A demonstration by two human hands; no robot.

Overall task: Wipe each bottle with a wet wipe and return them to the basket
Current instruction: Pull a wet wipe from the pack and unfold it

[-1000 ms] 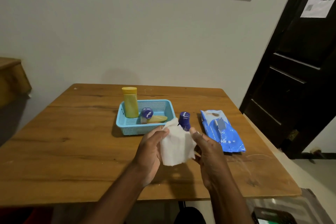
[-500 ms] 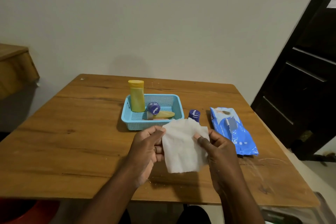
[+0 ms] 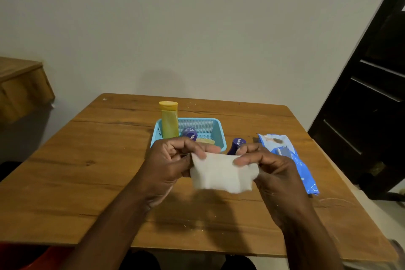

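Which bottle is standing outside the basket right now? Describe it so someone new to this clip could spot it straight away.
Start at the wooden table and find the light blue basket near its far middle. Just to the right, between the basket and the blue wipes pack, stands a small bottle with a purple cap, partly behind the right hand. Unlike the tall yellow bottle and the other purple-capped bottle, it sits on the tabletop itself.

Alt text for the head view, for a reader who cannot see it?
Left hand and right hand stretch a white wet wipe over a wooden table. Behind: a blue basket holding a yellow bottle, a purple-capped bottle beside it, and a blue wipes pack.
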